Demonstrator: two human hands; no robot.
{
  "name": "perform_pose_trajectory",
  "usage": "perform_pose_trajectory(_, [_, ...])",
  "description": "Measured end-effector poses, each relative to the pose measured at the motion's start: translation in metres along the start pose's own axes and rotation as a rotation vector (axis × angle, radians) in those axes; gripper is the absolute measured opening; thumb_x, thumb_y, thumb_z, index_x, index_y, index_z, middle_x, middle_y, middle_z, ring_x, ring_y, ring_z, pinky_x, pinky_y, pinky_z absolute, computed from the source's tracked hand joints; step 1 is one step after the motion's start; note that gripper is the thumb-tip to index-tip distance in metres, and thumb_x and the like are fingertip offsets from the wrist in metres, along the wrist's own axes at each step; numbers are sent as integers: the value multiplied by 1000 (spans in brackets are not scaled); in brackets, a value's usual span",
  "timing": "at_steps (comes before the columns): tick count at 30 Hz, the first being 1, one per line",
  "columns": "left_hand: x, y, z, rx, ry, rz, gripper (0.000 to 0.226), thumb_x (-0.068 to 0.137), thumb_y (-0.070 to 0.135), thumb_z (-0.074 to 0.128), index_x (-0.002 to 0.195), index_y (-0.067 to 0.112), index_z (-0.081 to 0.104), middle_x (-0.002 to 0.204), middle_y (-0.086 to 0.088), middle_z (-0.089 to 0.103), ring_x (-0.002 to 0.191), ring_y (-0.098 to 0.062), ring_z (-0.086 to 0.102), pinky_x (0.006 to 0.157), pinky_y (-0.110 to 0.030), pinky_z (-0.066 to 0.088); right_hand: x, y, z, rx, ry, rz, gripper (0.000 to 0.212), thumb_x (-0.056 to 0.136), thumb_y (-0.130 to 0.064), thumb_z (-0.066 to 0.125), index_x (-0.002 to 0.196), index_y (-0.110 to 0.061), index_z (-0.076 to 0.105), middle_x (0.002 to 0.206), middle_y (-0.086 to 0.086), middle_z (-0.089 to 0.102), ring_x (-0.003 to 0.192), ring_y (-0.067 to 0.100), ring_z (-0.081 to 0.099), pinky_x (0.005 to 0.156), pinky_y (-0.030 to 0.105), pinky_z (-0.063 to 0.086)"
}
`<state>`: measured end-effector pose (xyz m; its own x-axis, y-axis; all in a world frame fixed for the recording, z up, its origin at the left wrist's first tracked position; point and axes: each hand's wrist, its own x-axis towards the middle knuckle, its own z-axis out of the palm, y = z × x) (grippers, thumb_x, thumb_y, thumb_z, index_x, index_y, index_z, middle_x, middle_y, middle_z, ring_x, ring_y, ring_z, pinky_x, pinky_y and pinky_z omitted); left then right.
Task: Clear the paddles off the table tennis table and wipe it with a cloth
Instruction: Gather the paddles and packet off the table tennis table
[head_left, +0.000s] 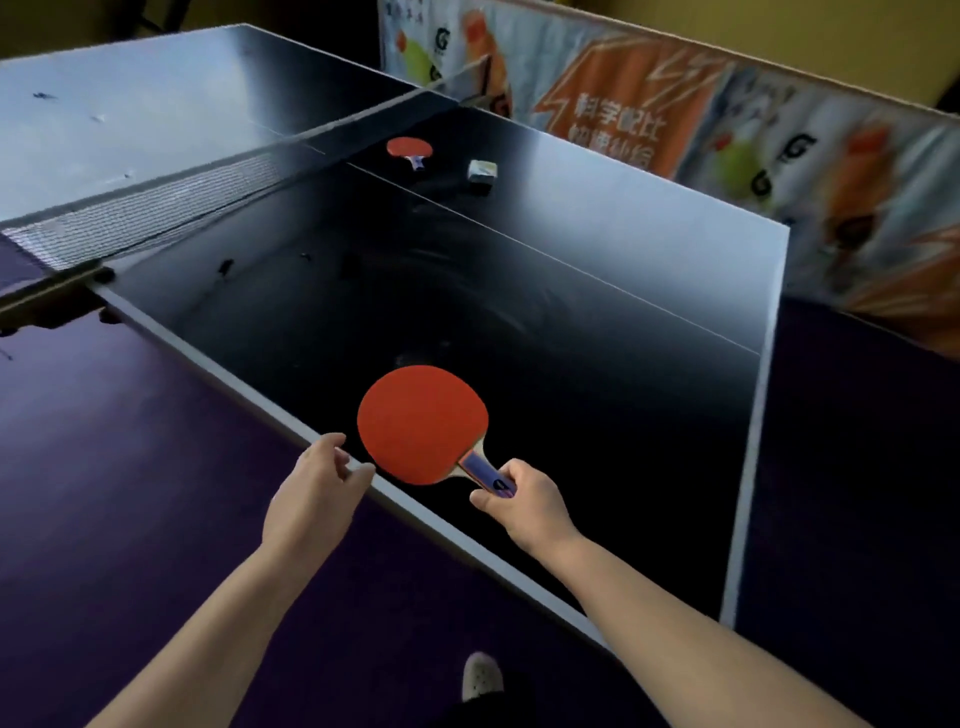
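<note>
**Near paddle in hand, second paddle far off by the net**

The near paddle (422, 423) is held by its handle in the right hand (524, 501), with the fingers curled round the grip. Its long axis runs from that hand up and to the left, so the red blade lies over the near edge of the table tennis table (571, 364). Whether the blade rests on the surface or is raised cannot be told. The left hand (311, 488) holds nothing. Its fingers are loosely curled, just beside the blade at the table edge.

Well apart from both hands, close to the net (156, 202), the far paddle (409, 147) lies flat, its handle turned toward the near side. A folded cloth (482, 174) sits just to its right. The free left hand is judged the likelier one for that far pickup, which would call for a long reach or a step along the table.
</note>
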<state>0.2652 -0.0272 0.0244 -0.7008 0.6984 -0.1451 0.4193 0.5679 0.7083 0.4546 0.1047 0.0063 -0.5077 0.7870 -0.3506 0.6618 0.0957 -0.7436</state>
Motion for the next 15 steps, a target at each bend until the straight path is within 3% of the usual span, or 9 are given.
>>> perform_pose_trajectory(2, [-12, 23, 20, -61, -49, -20, 58, 93, 41, 50, 143, 21, 29, 129, 6, 52, 105, -14, 54, 78, -31, 41, -20, 23, -19, 16, 1, 22, 33, 85, -35, 73, 76, -19, 45, 68, -5, 46, 58, 8, 42, 58, 26, 35])
perform_pose_trajectory(5, [-26, 56, 57, -140, -96, -23, 63, 93, 37, 53, 146, 17, 24, 134, 1, 49, 112, -19, 52, 82, -34, 40, -43, 58, -51, 65, 17, 53, 33, 84, -36, 74, 79, -19, 46, 70, -4, 47, 59, 9, 42, 59, 27, 36])
perform_pose_trajectory(10, [-55, 116, 136, -230, -191, -33, 65, 91, 25, 58, 146, 12, 25, 137, -12, 45, 108, -23, 53, 89, -39, 45, -77, 135, -124, 153, 36, 84, 32, 83, -33, 76, 80, -18, 47, 70, -3, 48, 59, 9, 44, 58, 27, 37])
perform_pose_trajectory(15, [-103, 193, 238, -317, -240, -52, 55, 91, 18, 59, 141, 16, 36, 125, -8, 50, 102, -23, 55, 84, -35, 45, -113, 235, -225, 119, 74, 92, 33, 81, -33, 78, 73, -21, 48, 65, -8, 48, 56, 4, 42, 57, 25, 36])
